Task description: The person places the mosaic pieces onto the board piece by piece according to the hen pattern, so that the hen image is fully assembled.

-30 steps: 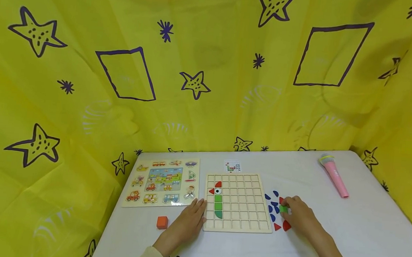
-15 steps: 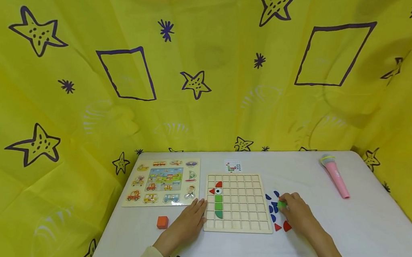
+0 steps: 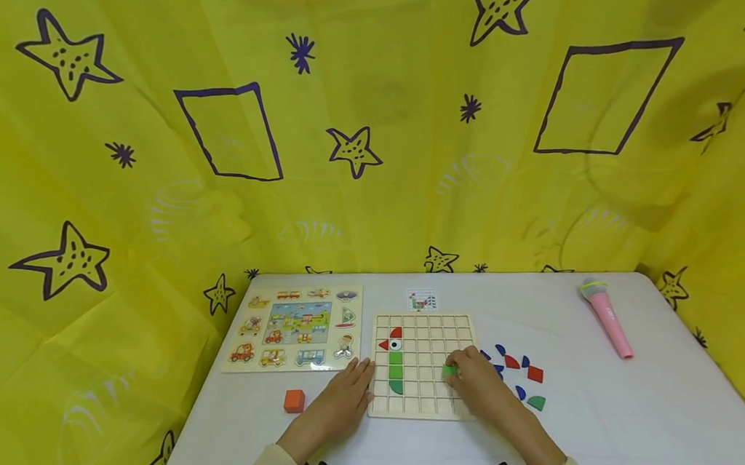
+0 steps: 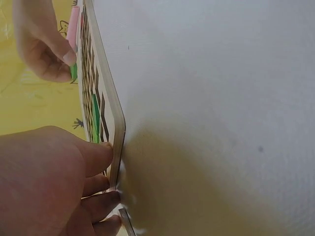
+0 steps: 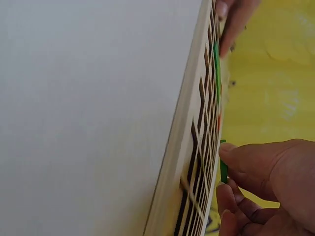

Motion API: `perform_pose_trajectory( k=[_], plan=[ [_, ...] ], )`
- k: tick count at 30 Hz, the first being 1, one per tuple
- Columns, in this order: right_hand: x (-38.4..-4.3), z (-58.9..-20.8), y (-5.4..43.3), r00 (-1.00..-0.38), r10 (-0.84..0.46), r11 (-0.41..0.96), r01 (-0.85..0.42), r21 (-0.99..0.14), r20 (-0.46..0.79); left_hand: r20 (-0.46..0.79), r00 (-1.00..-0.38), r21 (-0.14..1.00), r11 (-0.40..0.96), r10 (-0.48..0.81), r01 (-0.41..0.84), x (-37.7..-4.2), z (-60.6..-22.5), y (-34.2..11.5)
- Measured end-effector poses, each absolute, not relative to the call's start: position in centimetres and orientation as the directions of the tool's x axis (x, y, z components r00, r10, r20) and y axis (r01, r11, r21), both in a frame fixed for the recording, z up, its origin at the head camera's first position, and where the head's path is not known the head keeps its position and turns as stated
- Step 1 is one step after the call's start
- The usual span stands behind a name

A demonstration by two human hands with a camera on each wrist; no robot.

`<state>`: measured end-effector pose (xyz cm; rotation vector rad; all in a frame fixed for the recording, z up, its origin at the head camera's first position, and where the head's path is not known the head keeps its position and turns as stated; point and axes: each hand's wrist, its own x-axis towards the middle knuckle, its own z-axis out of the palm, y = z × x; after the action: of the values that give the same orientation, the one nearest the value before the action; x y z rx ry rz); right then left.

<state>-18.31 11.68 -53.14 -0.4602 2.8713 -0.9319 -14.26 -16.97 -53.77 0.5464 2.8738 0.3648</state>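
R hand [image 3: 477, 384] is pinching grn pc [image 3: 450, 371] over right half of board [image 3: 420, 416]; L hand [image 3: 346, 397], fingers straight, is touching left edge. Six pcs [image 3: 396, 371] are sitting placed, left; loose pcs [image 3: 535, 374], right, are prob. remaining.

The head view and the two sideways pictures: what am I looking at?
No robot here: the left hand and right hand are a person's own. The wide picture comes from a camera on that person's head, the sideways ones from each wrist. On the white table lie a gridded board with coloured pieces set in it, loose pieces, a picture puzzle, a small card, an orange block and a pink microphone. The left hand rests at the board's left edge; the right pinches a green piece above the board.
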Motion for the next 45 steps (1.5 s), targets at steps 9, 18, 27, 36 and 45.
perform_pose_trajectory(
  k=[9, 18, 27, 36, 45],
  plan=[
    [-17.8, -53.5, 7.5, -0.931, -0.364, 0.745, -0.296, -0.597, 0.007, -0.141, -0.916, 0.271, 0.904, 0.376, 0.330, -14.3, -54.1, -17.0],
    [-17.6, -53.7, 5.9, -0.908, -0.418, 0.728, -0.355, -0.586, 0.031, -0.142, -0.917, 0.271, 0.905, 0.373, 0.327, -14.3, -54.1, -17.0],
    [-17.3, -53.3, 6.1, -0.876, -0.480, 0.720, -0.425, -0.549, 0.049, -0.141, -0.917, 0.260, 0.908, 0.372, 0.328, -14.3, -54.1, -17.0],
    [-17.5, -53.6, 6.4, -0.849, -0.518, 0.716, -0.495, -0.493, 0.101, -0.133, -0.917, 0.258, 0.906, 0.376, 0.334, -14.4, -54.2, -17.0],
    [-17.5, -53.7, 6.9, -0.784, -0.599, 0.651, -0.596, -0.470, 0.165, -0.134, -0.919, 0.274, 0.905, 0.372, 0.326, -14.4, -54.3, -17.1]
  ],
)
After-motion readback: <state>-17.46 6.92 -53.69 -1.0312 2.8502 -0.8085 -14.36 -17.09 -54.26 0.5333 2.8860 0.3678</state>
